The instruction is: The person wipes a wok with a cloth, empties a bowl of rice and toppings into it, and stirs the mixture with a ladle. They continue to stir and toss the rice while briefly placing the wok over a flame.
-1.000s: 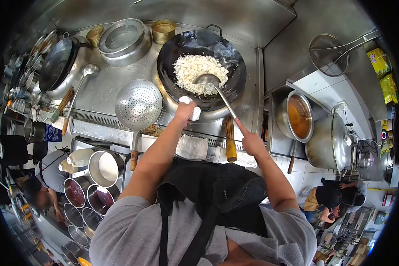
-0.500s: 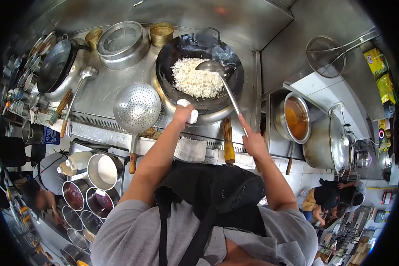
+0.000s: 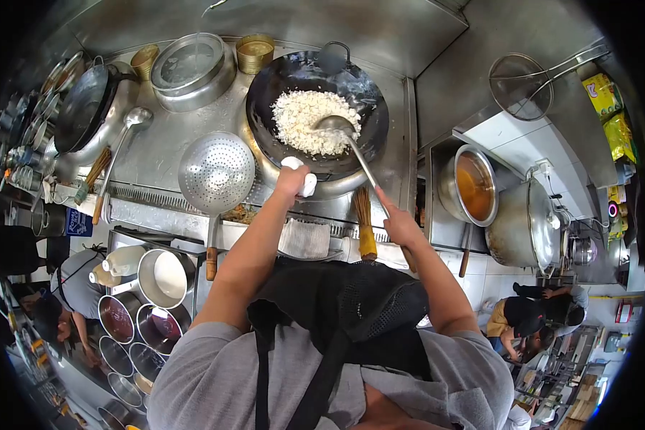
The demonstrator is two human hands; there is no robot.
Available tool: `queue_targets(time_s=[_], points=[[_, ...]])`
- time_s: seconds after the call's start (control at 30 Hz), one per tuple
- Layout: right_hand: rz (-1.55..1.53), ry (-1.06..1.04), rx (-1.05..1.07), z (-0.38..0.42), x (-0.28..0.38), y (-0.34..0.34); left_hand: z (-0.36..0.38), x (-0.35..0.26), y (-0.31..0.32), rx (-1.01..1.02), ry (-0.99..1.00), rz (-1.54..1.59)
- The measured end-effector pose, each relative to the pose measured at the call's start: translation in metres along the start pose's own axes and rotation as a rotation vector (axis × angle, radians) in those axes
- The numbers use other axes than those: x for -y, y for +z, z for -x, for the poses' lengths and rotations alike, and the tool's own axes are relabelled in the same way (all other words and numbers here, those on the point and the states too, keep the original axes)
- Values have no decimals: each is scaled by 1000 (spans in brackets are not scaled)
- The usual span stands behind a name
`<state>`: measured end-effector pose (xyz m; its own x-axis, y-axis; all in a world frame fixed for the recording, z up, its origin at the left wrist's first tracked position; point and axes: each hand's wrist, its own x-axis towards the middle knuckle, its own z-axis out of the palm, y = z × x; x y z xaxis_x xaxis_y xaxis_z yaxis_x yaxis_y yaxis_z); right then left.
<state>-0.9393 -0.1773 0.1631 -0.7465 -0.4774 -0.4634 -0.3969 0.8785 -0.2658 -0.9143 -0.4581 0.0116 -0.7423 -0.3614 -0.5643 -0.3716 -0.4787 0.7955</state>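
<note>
Rice (image 3: pixel 304 118) lies heaped in a large black wok (image 3: pixel 265 136) on the stove. My left hand (image 3: pixel 292 179) is closed over a folded white cloth (image 3: pixel 307 185) at the wok's near rim; the rim's grip under the cloth is hidden. My right hand (image 3: pixel 404 228) is wrapped round the handle of a long wok ladle (image 3: pixel 365 163). The ladle's bowl rests in the right part of the rice. Left of the wok lies a perforated strainer (image 3: pixel 216 172) with a wooden handle. A bamboo brush (image 3: pixel 365 226) stands between my forearms.
A lidded pot (image 3: pixel 193 72) and brass-coloured tin (image 3: pixel 255 54) stand behind. At right are a bowl of brown liquid (image 3: pixel 476 188), a large lidded pot (image 3: pixel 516 226) and a hanging mesh skimmer (image 3: pixel 521 86). Sauce pots (image 3: pixel 166 276) stand lower left. Other people work at both sides.
The ladle's bowl has moved down and slightly left, from the upper right of the rice into its right part. My right hand has come nearer to me. The left hand keeps its grip.
</note>
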Motion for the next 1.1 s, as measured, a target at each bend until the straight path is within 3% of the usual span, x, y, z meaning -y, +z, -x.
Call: queue_targets(time_s=[0.07,0.13,0.2,0.27,0.33,0.4,0.5,0.53,0.6,0.63,0.73,0.77,0.87,0.97,1.0,1.1], points=[[-43,-7,19,1,-7,-12,-4,5,-1,3,68,5],[-108,-146,-176,19,-3,-13,12,-4,-4,-26,59,-58],[-103,174,-8,33,11,-14,11,-15,1,-44,61,-115],[-57,159,20,20,-12,-3,5,-7,-2,-12,47,-110],[-84,-172,-112,10,-22,-15,4,-10,0,-8,64,-66],[-57,-192,-188,9,-6,-21,12,-14,-3,-29,-7,-156],[-29,224,-43,1,28,-37,10,-12,-3,3,28,-126],[-30,217,-42,-9,23,-35,14,-15,-2,-4,31,-127],[-49,100,-8,-32,-5,-28,20,-22,-1,0,-34,-136],[-195,-122,-179,-41,-28,-21,19,-19,-1,-13,-10,-145],[-208,-220,-241,-62,-20,-44,16,-19,-3,-15,-18,-185],[-274,-62,-169,-71,-6,-52,15,-21,-3,-21,-13,-181],[-373,-10,-104,-103,28,-51,20,-21,1,-32,-35,-160],[-311,-146,-22,-116,42,-18,6,-13,-3,-23,-45,-112],[-163,-114,19,-101,51,-14,6,-15,-4,3,-67,-116],[-105,-81,57,-48,41,1,15,-22,0,15,-99,-114]])
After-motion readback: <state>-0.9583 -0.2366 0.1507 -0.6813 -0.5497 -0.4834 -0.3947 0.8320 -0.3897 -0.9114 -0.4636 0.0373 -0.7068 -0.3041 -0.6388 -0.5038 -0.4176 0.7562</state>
